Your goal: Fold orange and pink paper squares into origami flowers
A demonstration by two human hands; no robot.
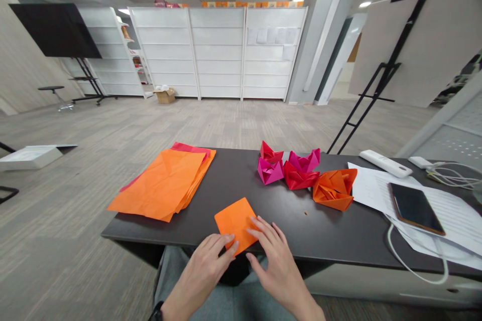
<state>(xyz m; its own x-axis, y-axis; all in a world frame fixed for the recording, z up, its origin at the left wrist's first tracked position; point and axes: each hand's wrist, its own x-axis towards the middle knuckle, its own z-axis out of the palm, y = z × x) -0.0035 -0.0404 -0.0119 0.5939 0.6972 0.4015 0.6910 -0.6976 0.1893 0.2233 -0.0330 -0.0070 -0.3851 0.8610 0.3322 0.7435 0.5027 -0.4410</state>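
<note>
A folded square of orange paper lies on the dark table near its front edge, turned corner-wise. My left hand is at its lower left edge, with thumb and fingertips closed on the paper. Over the lower right edge, my right hand has its fingers stretched out and its thumb apart, fingertips touching the paper. Beyond it stand several folded paper shapes: a magenta one, a red one and a larger orange one. A stack of orange sheets, with red ones beneath, is on the left.
On the right of the table are printed sheets, a phone, a white power strip and a looping white cable. The paper stack overhangs the table's left edge. A black stand rises behind the right side.
</note>
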